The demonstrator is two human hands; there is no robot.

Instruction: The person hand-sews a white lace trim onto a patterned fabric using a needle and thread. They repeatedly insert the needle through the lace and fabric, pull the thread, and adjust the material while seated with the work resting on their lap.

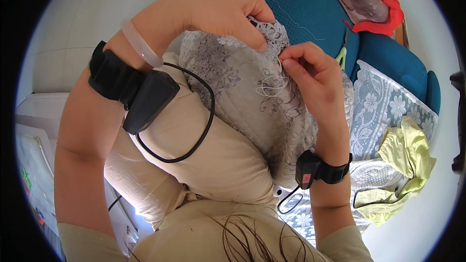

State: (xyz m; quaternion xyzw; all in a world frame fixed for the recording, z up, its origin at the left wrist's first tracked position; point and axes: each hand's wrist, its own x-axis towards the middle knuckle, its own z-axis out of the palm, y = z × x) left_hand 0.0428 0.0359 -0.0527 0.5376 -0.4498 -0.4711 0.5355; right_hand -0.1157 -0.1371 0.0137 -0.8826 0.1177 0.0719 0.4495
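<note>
A quilted floral cloth (247, 116) in white and grey is draped over my knees. My left hand (229, 12) reaches in from above and grips its lace edging (277, 36) between thumb and fingers. Close beside it, my right hand (316, 76) has thumb and forefinger pinched together at the lace, on a white thread (271, 86). Loops of that thread hang over the cloth below the fingertips. Whether a needle is between the right fingers cannot be seen.
Scissors with light green handles (341, 58) lie on the blue sofa (309, 3). A loose thread (291, 16) trails across its seat. Red fabric (387, 22), a lace cover (375, 94) and a yellow-green cloth (404, 167) are at right. A black cable (212, 109) loops from my left wrist device.
</note>
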